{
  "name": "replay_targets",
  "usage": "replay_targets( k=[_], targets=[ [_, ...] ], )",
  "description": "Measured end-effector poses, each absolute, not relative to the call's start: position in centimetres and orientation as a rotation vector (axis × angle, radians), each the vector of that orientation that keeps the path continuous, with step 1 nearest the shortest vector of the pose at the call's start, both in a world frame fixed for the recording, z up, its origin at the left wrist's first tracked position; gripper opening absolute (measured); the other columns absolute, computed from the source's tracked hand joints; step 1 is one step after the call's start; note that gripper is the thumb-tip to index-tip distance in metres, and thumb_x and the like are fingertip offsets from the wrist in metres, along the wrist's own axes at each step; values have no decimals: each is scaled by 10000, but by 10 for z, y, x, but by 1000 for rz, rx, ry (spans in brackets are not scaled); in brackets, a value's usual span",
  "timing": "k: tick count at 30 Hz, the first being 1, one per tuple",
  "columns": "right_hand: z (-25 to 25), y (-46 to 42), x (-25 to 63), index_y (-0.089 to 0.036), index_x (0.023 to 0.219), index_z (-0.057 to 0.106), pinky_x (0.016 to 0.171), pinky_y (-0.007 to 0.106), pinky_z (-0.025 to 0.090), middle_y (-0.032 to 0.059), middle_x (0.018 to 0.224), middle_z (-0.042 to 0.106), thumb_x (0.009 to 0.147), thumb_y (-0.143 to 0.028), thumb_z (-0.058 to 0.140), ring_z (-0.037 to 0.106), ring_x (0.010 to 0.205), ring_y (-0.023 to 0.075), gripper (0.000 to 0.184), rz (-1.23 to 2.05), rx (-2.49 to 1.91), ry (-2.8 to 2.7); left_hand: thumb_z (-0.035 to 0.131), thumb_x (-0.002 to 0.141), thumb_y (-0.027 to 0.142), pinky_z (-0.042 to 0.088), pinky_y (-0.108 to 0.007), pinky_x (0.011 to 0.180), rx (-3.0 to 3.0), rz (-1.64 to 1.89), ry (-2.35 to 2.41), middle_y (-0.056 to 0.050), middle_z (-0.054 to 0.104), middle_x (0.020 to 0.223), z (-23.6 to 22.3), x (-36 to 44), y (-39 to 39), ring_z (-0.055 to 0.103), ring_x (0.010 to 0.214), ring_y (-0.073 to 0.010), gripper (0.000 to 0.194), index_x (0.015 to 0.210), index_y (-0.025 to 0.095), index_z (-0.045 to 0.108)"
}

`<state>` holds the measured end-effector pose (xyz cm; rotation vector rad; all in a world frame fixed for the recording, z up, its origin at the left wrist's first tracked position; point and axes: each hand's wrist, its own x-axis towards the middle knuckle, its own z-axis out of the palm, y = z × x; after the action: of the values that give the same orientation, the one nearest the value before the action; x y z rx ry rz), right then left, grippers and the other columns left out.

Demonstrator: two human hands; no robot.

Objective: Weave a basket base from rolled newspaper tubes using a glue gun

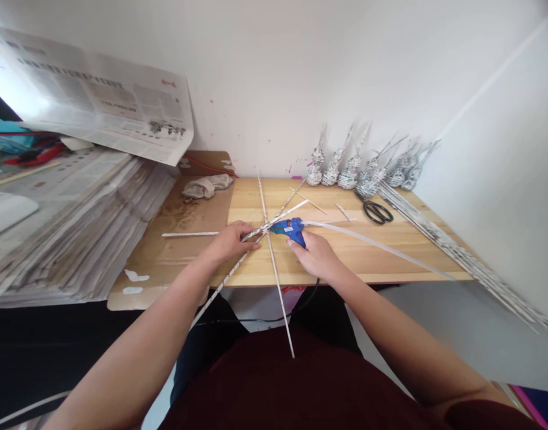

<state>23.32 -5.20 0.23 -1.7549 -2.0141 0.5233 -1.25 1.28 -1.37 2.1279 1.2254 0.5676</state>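
My left hand (pixel 234 240) is closed on rolled newspaper sticks (pixel 277 280) that cross one another in a star shape over the wooden board. Thumb and fingers pinch close to the crossing point. My right hand (pixel 315 254) grips the handle of a blue glue gun (pixel 293 229), its nozzle pointing left at the crossing. From the back of the gun a long translucent glue stick (pixel 372 236) runs out to the right. The nozzle tip is too small to see whether it touches the sticks.
Black scissors (pixel 376 211) lie at the right, beside a bundle of paper sticks (pixel 453 245) overhanging the table edge. Several woven paper gourds (pixel 346 172) stand against the wall. A cloth glove (pixel 207 186) rests on cardboard (pixel 166 239). Stacked newspapers (pixel 89 233) fill the left side.
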Motion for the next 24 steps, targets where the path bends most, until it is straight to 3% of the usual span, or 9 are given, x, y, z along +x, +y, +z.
replay_targets(
  k=[9, 19, 24],
  targets=[
    [7, -50, 235, -197, 839, 624, 652, 281, 375, 59, 804, 691, 918, -421, 530, 611, 735, 203, 256, 588, -1727, -1926, 713, 728, 403, 465, -370, 927, 2110, 600, 1165, -49, 725, 997, -18, -15, 16, 631, 994, -251, 335, 1002, 217, 764],
    [9, -50, 233, -168, 1058, 621, 731, 315, 396, 140, 1007, 716, 967, -407, 473, 651, 905, 268, 295, 508, -1822, -2044, 721, 713, 372, 466, -348, 862, 2096, 578, 1161, -49, 723, 985, -16, -16, 16, 631, 941, -234, 319, 979, 201, 760],
    [9, -50, 235, -165, 1042, 618, 733, 319, 401, 145, 1013, 716, 971, -426, 466, 655, 917, 274, 311, 501, -1841, -2066, 722, 704, 387, 459, -342, 825, 2106, 565, 1167, -42, 717, 943, -16, -16, 17, 621, 902, -233, 312, 949, 198, 758]
  ],
)
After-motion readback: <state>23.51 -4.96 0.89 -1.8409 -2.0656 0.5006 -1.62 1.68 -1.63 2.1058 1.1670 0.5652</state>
